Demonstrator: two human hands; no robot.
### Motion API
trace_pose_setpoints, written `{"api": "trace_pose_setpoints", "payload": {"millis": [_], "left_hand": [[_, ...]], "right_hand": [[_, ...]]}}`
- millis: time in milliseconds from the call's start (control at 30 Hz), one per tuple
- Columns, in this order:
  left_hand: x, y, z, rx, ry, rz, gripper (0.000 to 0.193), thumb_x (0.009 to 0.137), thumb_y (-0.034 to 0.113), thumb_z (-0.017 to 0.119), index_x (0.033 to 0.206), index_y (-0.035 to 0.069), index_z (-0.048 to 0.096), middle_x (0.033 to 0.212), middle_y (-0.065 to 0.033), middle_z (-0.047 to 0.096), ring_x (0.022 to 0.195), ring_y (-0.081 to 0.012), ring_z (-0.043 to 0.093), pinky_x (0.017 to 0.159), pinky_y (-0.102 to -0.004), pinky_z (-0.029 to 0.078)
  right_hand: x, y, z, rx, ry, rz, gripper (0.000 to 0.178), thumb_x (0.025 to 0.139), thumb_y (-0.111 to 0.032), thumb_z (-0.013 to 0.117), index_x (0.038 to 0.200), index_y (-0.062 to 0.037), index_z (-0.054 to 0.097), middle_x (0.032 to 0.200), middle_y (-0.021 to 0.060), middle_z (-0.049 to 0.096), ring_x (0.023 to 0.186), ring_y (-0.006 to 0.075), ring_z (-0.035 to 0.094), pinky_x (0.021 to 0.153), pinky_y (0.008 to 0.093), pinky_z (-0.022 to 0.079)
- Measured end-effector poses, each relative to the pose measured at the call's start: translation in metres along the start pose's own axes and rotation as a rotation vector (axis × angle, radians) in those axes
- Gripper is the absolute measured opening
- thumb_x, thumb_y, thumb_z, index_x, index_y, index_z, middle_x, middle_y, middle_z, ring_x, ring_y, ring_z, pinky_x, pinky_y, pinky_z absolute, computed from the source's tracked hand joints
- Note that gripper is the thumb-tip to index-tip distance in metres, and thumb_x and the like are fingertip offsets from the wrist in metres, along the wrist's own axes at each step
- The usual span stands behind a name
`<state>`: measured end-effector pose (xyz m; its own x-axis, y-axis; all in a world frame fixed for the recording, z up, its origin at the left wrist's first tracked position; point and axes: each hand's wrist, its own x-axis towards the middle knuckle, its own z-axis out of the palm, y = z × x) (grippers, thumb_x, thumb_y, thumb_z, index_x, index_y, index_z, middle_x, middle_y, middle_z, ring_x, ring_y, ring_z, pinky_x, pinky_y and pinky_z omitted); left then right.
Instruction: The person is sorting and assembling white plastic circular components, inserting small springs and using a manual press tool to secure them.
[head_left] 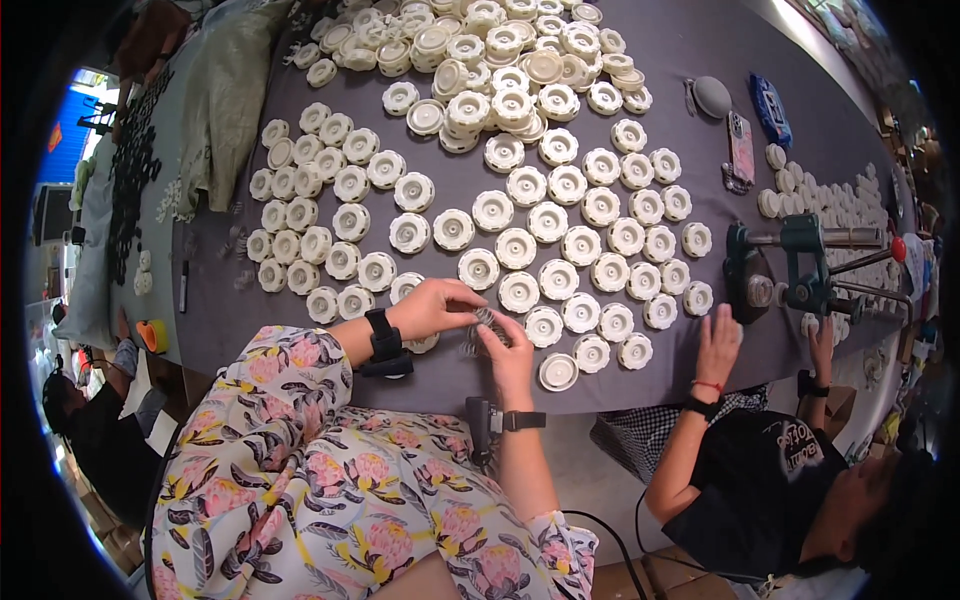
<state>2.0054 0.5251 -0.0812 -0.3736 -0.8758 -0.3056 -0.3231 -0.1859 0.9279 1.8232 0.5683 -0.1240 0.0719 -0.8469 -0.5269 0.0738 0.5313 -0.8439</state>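
My left hand and my right hand meet near the table's front edge. Between their fingertips is a small clump of metal coil springs; both hands are closed on it, and part of it hangs below the fingers. Round cream plastic caps with scalloped rims, such as this cap, lie in loose rows just beyond and to the right. One more cap lies closest to my right hand's side, by the edge. Another cap beside my left wrist is partly hidden.
A large heap of caps fills the far middle of the grey table. Loose springs and a marker lie at left. On the right are a green hand press, a phone and a co-worker's hands.
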Motion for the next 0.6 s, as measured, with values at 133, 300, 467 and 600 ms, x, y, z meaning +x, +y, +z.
{"api": "trace_pose_setpoints", "payload": {"millis": [133,300,467,600], "left_hand": [[0.006,-0.003,-0.009,-0.251,-0.012,-0.241,0.027,0.080,0.015,0.069,0.100,-0.002,0.065,0.081,-0.0071,0.067,0.076,-0.0133,0.064,0.070,-0.0261,0.052],[0.020,-0.003,-0.024,-0.467,-0.022,-0.602,0.027,0.086,0.024,0.064,0.089,-0.003,0.064,0.077,-0.0087,0.065,0.064,-0.0128,0.064,0.055,-0.0222,0.053],[0.030,-0.001,-0.045,-0.294,0.103,-0.503,0.023,0.083,0.021,0.066,0.089,0.000,0.062,0.078,-0.0073,0.064,0.067,-0.0112,0.062,0.061,-0.0234,0.052],[0.066,0.001,-0.051,0.225,0.352,-0.007,0.022,0.076,0.011,0.066,0.097,0.004,0.062,0.087,-0.0084,0.063,0.074,-0.0188,0.062,0.068,-0.0297,0.050]], "right_hand": [[0.000,-0.006,0.003,-0.228,0.069,-0.185,0.032,0.072,-0.015,0.075,0.099,-0.0005,0.067,0.102,0.0110,0.058,0.096,0.0220,0.056,0.085,0.0309,0.045],[-0.003,-0.011,0.008,-0.347,0.151,-0.293,0.032,0.071,-0.015,0.076,0.099,-0.0015,0.067,0.101,0.0106,0.056,0.095,0.0224,0.055,0.083,0.0311,0.045],[-0.001,-0.007,-0.003,-0.357,0.169,-0.250,0.031,0.072,-0.013,0.075,0.100,-0.0027,0.067,0.103,0.0109,0.055,0.095,0.0222,0.055,0.084,0.0308,0.044],[0.000,-0.011,0.004,-0.343,0.192,-0.241,0.031,0.073,-0.014,0.075,0.101,-0.0027,0.067,0.104,0.0112,0.055,0.096,0.0222,0.055,0.084,0.0309,0.044]]}}
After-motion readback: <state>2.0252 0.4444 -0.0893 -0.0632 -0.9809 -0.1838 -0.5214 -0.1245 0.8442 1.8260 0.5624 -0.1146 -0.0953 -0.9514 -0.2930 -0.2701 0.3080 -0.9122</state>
